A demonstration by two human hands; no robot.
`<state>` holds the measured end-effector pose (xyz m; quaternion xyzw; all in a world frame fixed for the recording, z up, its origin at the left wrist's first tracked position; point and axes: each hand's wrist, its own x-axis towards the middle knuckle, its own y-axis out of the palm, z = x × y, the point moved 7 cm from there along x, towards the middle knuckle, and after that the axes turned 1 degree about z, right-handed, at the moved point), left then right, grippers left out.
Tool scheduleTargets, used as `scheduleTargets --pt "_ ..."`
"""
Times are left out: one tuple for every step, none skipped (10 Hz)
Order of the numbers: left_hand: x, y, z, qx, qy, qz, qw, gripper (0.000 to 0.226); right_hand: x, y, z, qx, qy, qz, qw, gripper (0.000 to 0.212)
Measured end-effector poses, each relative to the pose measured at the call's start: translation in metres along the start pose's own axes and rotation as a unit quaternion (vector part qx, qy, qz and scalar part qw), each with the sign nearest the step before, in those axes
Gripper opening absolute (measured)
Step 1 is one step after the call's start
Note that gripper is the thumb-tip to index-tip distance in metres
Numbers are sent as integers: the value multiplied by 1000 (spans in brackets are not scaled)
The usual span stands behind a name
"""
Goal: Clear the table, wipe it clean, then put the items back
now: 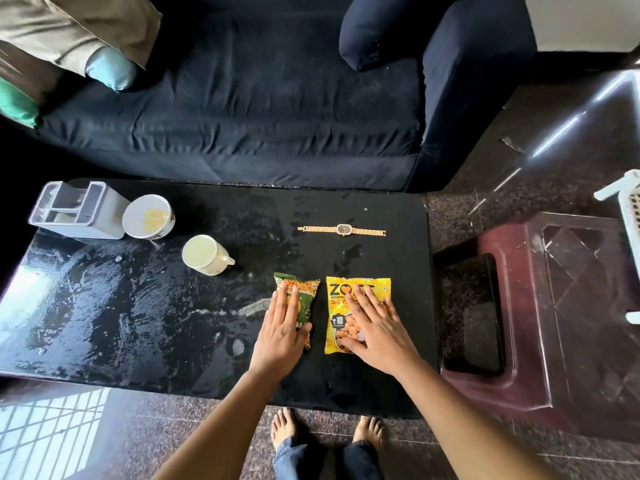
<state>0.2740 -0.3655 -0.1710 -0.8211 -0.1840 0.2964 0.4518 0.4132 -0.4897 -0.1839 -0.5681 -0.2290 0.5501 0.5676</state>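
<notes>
A: What's at the left end of the worktop [104,323]?

B: A grey plastic organiser [78,211] at the far left corner, and a white cup [148,216] with something yellow inside, just beside it. Nearer the middle, a white mug [204,254] stands upright with its handle pointing right. The black surface around them is streaked with wet-looking smears.

A: And the left hand [280,334]?

B: It lies flat on a green snack packet [310,299]. Its fingers [292,299] are straight and slightly spread, covering the packet's left side and reaching nearly to its far end. The thumb rests across the near part. Nothing is curled round the packet, which lies flat on the worktop.

A: The right hand [381,337]?

B: Same posture: palm down on a yellow snack packet [337,317], just to the right of the green one, with a strip of worktop between them. The fingers [360,303] are extended and spread over the packet's middle and right side, angled to the far left, and the thumb lies along its near edge. Open, pressing, not gripping.

A: Anything beyond the packets?

B: A gold wristwatch [343,230] laid out straight, farther back and well apart from both hands.

A: And off the worktop?

B: A dark sofa [259,98] behind it, and a maroon plastic stool [554,306] on the floor to the right.
</notes>
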Motion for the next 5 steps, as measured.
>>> scheduleTargets --pt "-1 0 0 -1 4 3 1000 74 0 0 0 2 6 8 1000 85" --pt "1 2 2 -4 -3 1 1000 75 2 0 0 -4 2 19 1000 85" --pt "2 5 3 -1 -22 13 1000 76 1 3 -3 -10 22 41 999 83" --pt "3 3 0 2 -50 36 998 78 0 3 -1 -3 25 68 997 89" --pt "3 -8 -6 33 -65 53 996 78 3 -13 5 8 20 85 996 96"
